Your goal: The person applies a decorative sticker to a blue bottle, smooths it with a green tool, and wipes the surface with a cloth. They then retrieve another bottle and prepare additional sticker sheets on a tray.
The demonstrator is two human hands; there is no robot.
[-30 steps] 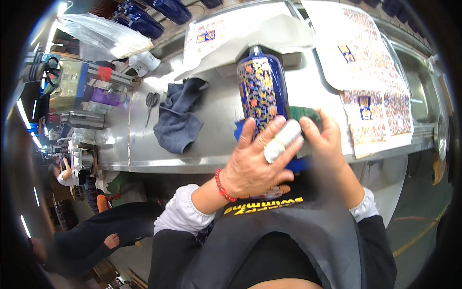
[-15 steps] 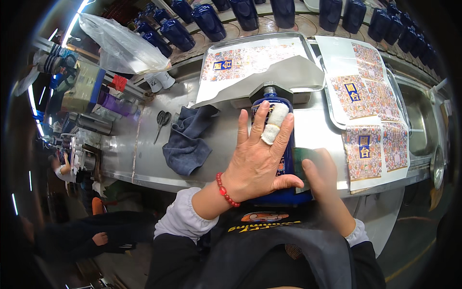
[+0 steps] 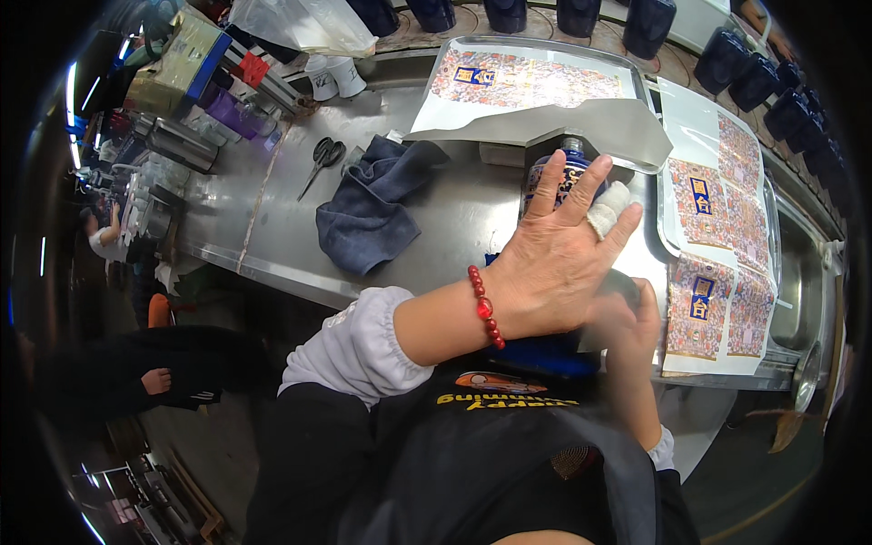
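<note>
A dark blue glass bottle (image 3: 551, 354) lies on its side, neck pointing away from me, with a patterned label (image 3: 572, 179) on its upper face. My left hand (image 3: 559, 263) rests flat across it, fingers spread; one finger wears a white cloth cover (image 3: 608, 209). A dark, angular holder (image 3: 538, 145) stands behind the bottle's neck. Close against the bottle's right side, my right hand (image 3: 629, 327) is blurred and curled around a flat dark green piece (image 3: 620, 287), perhaps a scraper. The left hand hides much of the bottle, and part of the green piece is covered.
Left on the steel table (image 3: 272, 227) lie a grey-blue cloth (image 3: 372, 213) and black scissors (image 3: 321, 165). Patterned label sheets (image 3: 704, 272) lie at right, others in a tray (image 3: 545, 91) behind. Blue bottles (image 3: 649, 29) line the far side. Another person's hand (image 3: 156, 381) shows at left.
The view has shifted, so the bottle and table items appear farther right and higher. My right hand has moved in closer to the bottle with the green piece; my left hand stays spread on it.
</note>
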